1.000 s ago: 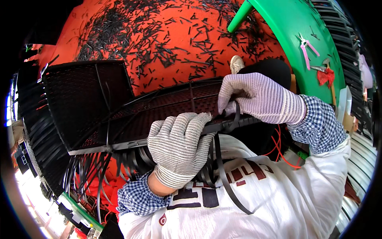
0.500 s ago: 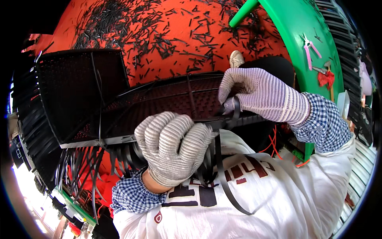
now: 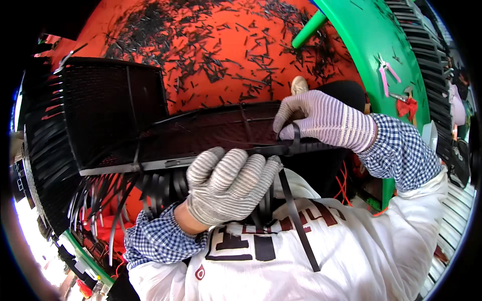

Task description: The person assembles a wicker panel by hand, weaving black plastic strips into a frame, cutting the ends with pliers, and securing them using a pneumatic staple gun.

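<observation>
Far left, a black mesh panel [image 3: 113, 108] stands up at an angle, its outer edge bristling with black strap tails [image 3: 42, 150]. From it a long, curved black mesh grille [image 3: 211, 135] runs rightward across the person's lap, held up over the orange floor [image 3: 211, 65], which is littered with short black offcuts [image 3: 165, 30]. More loose strap ends [image 3: 125, 193] hang below the grille's near rim. Now the left hand [image 3: 228, 188], in a grey striped glove: the fingers [image 3: 251, 168] are curled tight over that near rim, clamping the grille from above. Just to its right a long black strap [image 3: 296, 220] dangles down over the white shirt. Up at the rim, the right hand [image 3: 326, 120], gloved too, has its fingers [image 3: 286, 125] pinched shut on the strap's loop where it wraps the grille's edge. Further right, a green curved frame [image 3: 371, 45] carries pink-handled cutters [image 3: 386, 70].
</observation>
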